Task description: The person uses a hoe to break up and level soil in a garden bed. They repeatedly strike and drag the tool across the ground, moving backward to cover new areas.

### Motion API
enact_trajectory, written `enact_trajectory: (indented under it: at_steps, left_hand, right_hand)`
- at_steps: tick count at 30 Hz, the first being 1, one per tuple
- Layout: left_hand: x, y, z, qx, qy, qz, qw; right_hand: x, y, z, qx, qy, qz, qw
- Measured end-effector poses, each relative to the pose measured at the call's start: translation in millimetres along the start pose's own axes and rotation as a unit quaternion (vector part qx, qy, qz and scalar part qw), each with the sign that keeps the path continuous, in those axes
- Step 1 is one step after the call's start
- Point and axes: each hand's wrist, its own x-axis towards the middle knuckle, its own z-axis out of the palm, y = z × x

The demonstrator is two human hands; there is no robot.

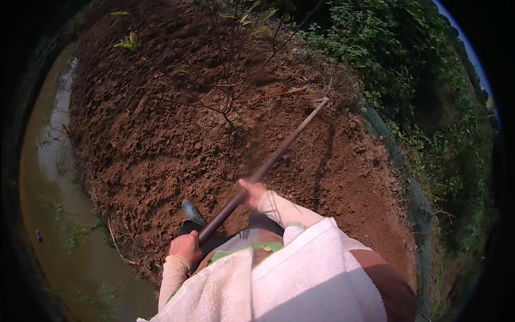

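Observation:
A hoe with a long brown handle (273, 157) slants from the lower left up to the right. My left hand (186, 246) is closed round the handle near its lower end. Further up the shaft, my right hand (252, 194) grips it, with the thumb lying along the handle. The hoe's metal head (315, 98) rests at the loose reddish-brown soil beside dry grass, its blade partly hidden. Near it, a thin-branched sapling (230, 90) with few leaves grows out of the broken soil (161, 133).
Muddy water (68, 209) borders the plot on the left, with twigs along its bank. Green netting (418, 209) and dense leafy vines (374, 44) line the right side. My boot (192, 212) stands on the soil. A white towel (297, 277) hangs over my front.

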Motion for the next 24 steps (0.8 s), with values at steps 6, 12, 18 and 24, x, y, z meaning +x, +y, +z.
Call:
enact_trajectory:
  at_steps: [6, 12, 18, 24]
  left_hand:
    - [-90.3, -33.2, -14.0, 0.085, 0.054, -0.043, 0.994]
    - [-162.9, -92.2, 13.3, 0.15, 0.12, -0.178, 0.965]
    - [-173.0, -136.1, 45.9, 0.121, 0.088, -0.211, 0.966]
    - [-51.0, -75.0, 67.3, -0.025, 0.101, -0.119, 0.987]
  right_hand:
    - [49.5, -24.5, -28.0, 0.12, 0.09, 0.008, 0.989]
    - [14.4, 68.3, 20.1, 0.092, 0.113, 0.02, 0.989]
    - [-1.4, 74.7, 47.1, 0.04, 0.083, 0.012, 0.996]
    - [21.1, -54.7, 15.3, 0.034, 0.118, -0.151, 0.981]
